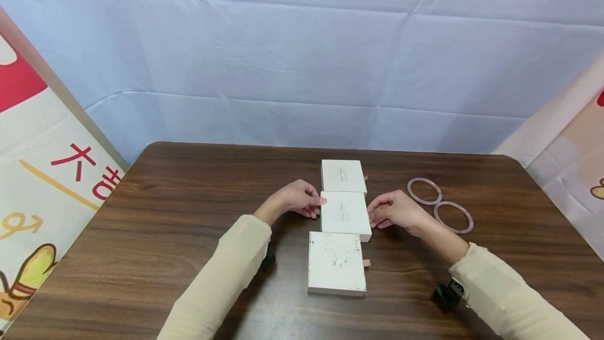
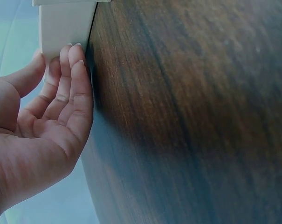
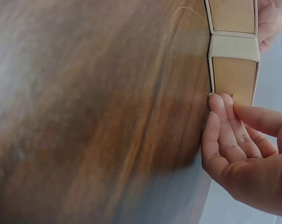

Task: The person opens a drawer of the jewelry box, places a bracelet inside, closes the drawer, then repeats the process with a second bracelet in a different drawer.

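Observation:
Three flat white boxes lie in a column on the table. The middle box [image 1: 346, 214], with faint script on its lid, is between both hands. At its left side my left hand [image 1: 303, 199] holds the edge, thumb at the top corner and fingertips against the side wall [image 2: 61, 28]. My right hand [image 1: 394, 210] is at the opposite side, thumb and fingers pinching in front of the tan drawer face [image 3: 233, 77]; the pull tab there is hidden by the fingers. The far box [image 1: 342, 176] and the near speckled box [image 1: 335, 261] adjoin the middle one.
Two pale pinkish rings, the farther ring [image 1: 424, 180] and the nearer ring [image 1: 453, 229], lie right of the boxes. A ribbon tab [image 1: 366, 263] sticks out of the near box. The brown wooden table [image 1: 212, 188] ends at a pale blue cloth backdrop [image 1: 302, 67].

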`<state>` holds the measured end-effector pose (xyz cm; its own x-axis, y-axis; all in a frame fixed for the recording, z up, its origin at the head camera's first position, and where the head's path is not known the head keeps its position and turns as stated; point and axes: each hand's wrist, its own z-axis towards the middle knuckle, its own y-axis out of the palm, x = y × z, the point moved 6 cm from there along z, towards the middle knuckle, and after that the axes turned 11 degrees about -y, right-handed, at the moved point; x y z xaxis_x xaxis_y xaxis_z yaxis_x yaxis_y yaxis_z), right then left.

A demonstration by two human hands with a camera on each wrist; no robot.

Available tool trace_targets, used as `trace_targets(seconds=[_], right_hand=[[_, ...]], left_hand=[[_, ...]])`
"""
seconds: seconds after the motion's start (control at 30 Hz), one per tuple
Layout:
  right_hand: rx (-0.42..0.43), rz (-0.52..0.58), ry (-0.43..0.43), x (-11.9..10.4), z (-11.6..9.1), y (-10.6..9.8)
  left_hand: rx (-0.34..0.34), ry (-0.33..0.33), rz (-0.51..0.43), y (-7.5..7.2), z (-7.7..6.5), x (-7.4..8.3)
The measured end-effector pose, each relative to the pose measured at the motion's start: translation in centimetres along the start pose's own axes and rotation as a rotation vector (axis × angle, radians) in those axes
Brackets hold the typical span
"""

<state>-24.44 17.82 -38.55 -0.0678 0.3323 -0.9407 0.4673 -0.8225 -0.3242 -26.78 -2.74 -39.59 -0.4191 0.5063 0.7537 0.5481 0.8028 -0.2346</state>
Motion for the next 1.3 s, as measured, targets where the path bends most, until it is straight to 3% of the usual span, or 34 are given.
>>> trace_targets(seconds=[1.3], right_hand=[[0.017,0.024,-0.015,-0.04,-0.17,-0.42]], left_hand=[[-0.013,-0.012,-0.003,-0.01,0.32,-0.10]])
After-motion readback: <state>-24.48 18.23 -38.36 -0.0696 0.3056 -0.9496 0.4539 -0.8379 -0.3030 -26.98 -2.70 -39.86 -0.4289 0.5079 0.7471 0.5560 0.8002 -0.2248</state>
